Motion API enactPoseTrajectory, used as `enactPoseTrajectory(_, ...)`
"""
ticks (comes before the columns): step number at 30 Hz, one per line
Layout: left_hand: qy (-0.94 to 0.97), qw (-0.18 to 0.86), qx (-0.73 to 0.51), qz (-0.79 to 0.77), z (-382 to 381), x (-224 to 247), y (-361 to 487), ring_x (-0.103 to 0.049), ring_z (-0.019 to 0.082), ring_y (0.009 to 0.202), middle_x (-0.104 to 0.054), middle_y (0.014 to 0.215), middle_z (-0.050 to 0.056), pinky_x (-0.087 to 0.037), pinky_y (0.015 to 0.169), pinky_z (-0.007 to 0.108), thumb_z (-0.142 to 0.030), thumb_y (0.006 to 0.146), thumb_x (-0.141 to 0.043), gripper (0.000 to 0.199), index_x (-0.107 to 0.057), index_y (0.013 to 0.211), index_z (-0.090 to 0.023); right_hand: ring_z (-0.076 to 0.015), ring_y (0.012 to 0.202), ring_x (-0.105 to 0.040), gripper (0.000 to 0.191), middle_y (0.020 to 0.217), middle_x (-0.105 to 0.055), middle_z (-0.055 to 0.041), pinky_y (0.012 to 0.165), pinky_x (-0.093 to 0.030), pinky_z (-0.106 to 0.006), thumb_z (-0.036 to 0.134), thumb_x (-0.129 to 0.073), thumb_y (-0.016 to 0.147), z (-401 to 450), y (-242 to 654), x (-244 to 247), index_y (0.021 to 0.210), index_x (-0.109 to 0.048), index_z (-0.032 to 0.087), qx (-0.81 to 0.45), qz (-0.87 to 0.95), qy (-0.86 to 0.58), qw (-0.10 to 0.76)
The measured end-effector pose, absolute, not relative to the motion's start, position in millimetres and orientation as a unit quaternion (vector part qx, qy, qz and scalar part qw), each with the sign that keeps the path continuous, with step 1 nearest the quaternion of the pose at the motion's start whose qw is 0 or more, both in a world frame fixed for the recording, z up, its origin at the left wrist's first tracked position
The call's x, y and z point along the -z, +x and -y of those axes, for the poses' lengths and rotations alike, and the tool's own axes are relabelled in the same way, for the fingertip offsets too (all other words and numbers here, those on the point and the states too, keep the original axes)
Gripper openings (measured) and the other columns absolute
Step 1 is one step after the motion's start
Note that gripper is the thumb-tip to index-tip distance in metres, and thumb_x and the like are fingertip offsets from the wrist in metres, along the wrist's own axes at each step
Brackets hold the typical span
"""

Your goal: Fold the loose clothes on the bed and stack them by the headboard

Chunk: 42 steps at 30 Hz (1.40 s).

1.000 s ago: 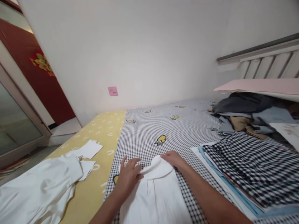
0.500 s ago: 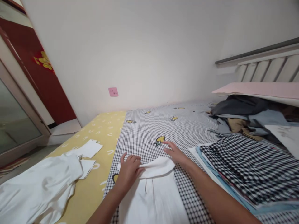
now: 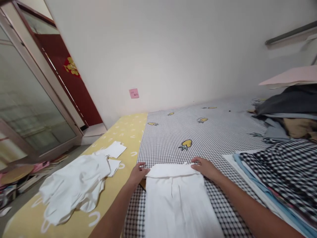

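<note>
A white garment (image 3: 178, 205) lies flat on the checked cloth (image 3: 163, 142), its waistband-like upper edge folded into a straight strip. My left hand (image 3: 138, 172) is at the left end of that strip, thumb and fingers closed at the corner. At the right end, my right hand (image 3: 203, 167) pinches the other corner between thumb and fingers. Two small pleats run down from the middle of the strip. The lower part of the garment runs out of view at the bottom.
On the yellow cloth (image 3: 128, 127) at left lie a crumpled white garment (image 3: 74, 185) and white tags (image 3: 116, 149). Folded checked fabric (image 3: 279, 165) and dark clothes (image 3: 289, 100) are piled at right. A pink note (image 3: 134, 93) is on the wall.
The camera view has turned left. My right hand has come down onto the garment's right corner and my left hand has moved to its left corner. The top strip is now straighter.
</note>
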<state>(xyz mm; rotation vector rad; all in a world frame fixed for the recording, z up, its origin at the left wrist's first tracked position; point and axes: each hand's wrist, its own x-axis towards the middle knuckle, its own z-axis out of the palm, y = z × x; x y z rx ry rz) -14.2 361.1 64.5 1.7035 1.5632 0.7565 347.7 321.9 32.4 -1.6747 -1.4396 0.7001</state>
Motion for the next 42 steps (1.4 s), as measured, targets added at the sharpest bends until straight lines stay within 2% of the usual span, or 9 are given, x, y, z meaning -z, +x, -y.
enactPoseTrajectory(4, 0.673, 0.279, -0.295, -0.618, -356, -61, -24, -0.068, 0.02, 0.081, -0.067, 0.084, 0.002, -0.056, 0.079, 0.036, -0.034, 0.077, -0.067, 0.035, -0.064, 0.109, -0.017, -0.0268, 0.083, -0.067, 0.02, 0.089, -0.075, -0.0046, 0.073, -0.046, -0.037, 0.037, -0.064, 0.071, -317, 342, -22, 0.086, -0.072, 0.027, -0.219, 0.582, -0.673, 0.4)
enactPoseTrajectory(9, 0.72, 0.098, -0.339, -0.597, -334, -81, -15, -0.045, 0.031, 0.137, -0.049, 0.147, 0.013, -0.029, 0.114, 0.06, -0.029, 0.09, -0.055, 0.041, -0.059, 0.13, -0.027, -0.0293, 0.104, -0.063, 0.03, 0.113, -0.07, -0.0121, 0.093, -0.046, -0.048, 0.035, -0.053, 0.081, -307, 338, -27, 0.1, -0.074, 0.023, -0.136, 0.585, -0.673, 0.431)
enactPoseTrajectory(12, 0.834, -0.017, -0.279, -0.475, -316, -87, 0, -0.031, 0.029, 0.149, -0.042, 0.158, 0.006, -0.018, 0.118, 0.065, -0.035, 0.1, -0.04, 0.041, -0.052, 0.14, -0.039, -0.032, 0.126, -0.054, 0.034, 0.14, -0.059, -0.0076, 0.105, -0.035, -0.059, 0.039, -0.049, 0.091, -293, 332, -38, 0.115, -0.072, 0.033, -0.036, 0.639, -0.647, 0.414)
enactPoseTrajectory(15, 0.905, -0.018, -0.151, -0.397, -306, -72, 6, -0.035, 0.029, 0.147, -0.052, 0.152, 0.002, -0.017, 0.116, 0.071, -0.043, 0.102, -0.036, 0.04, -0.051, 0.139, -0.044, -0.0331, 0.142, -0.04, 0.034, 0.149, -0.054, -0.0003, 0.114, -0.021, -0.065, 0.042, -0.048, 0.096, -279, 323, -35, 0.124, -0.067, 0.042, -0.015, 0.729, -0.6, 0.329)
enactPoseTrajectory(21, 0.9, 0.066, -0.057, -0.427, -311, -43, 3, -0.027, 0.032, 0.151, -0.038, 0.16, 0.008, -0.019, 0.114, 0.075, -0.05, 0.101, -0.036, 0.052, -0.034, 0.152, -0.037, -0.0332, 0.144, -0.038, 0.042, 0.149, -0.054, 0.0025, 0.115, -0.019, -0.068, 0.047, -0.052, 0.094, -276, 322, -11, 0.135, -0.058, 0.044, -0.089, 0.727, -0.628, 0.263)
enactPoseTrajectory(29, 0.884, -0.039, -0.139, -0.444, -290, -51, 16, -0.029, 0.039, 0.149, -0.04, 0.159, 0.015, -0.022, 0.114, 0.073, -0.043, 0.087, -0.067, 0.039, -0.064, 0.122, -0.026, -0.0278, 0.108, -0.059, 0.037, 0.109, -0.073, -0.0081, 0.102, -0.035, -0.054, 0.038, -0.037, 0.099, -241, 305, -56, 0.1, -0.072, 0.026, -0.005, 0.683, -0.664, 0.306)
enactPoseTrajectory(34, 0.856, -0.01, -0.101, -0.507, -275, -44, 28, -0.025, 0.042, 0.15, -0.033, 0.162, 0.017, -0.022, 0.113, 0.075, -0.043, 0.079, -0.076, 0.044, -0.064, 0.116, -0.021, -0.0337, 0.127, -0.047, 0.036, 0.135, -0.062, -0.0069, 0.11, -0.022, -0.059, 0.043, -0.072, 0.078, -215, 271, -57, 0.111, -0.068, 0.028, -0.055, 0.715, -0.667, 0.203)
enactPoseTrajectory(39, 0.842, -0.054, -0.22, -0.491, -253, -40, 30, -0.037, 0.031, 0.146, -0.049, 0.152, 0.011, -0.024, 0.118, 0.064, -0.017, 0.084, -0.065, 0.01, -0.061, 0.092, -0.021, -0.0247, 0.109, -0.055, 0.012, 0.108, -0.066, -0.0032, 0.106, -0.029, -0.047, 0.018, -0.068, 0.075, -203, 254, -57, 0.08, -0.057, 0.023, -0.017, 0.719, -0.651, 0.243)
enactPoseTrajectory(42, 0.859, -0.059, -0.268, -0.433, -241, -32, 23, -0.054, 0.021, 0.13, -0.064, 0.133, 0.008, -0.031, 0.117, 0.055, -0.003, 0.088, -0.047, 0.022, -0.058, 0.093, -0.022, -0.021, 0.098, -0.057, 0.015, 0.094, -0.066, -0.0003, 0.097, -0.036, -0.038, 0.011, -0.06, 0.076, -192, 251, -57, 0.079, -0.054, 0.024, -0.082, 0.752, -0.599, 0.263)
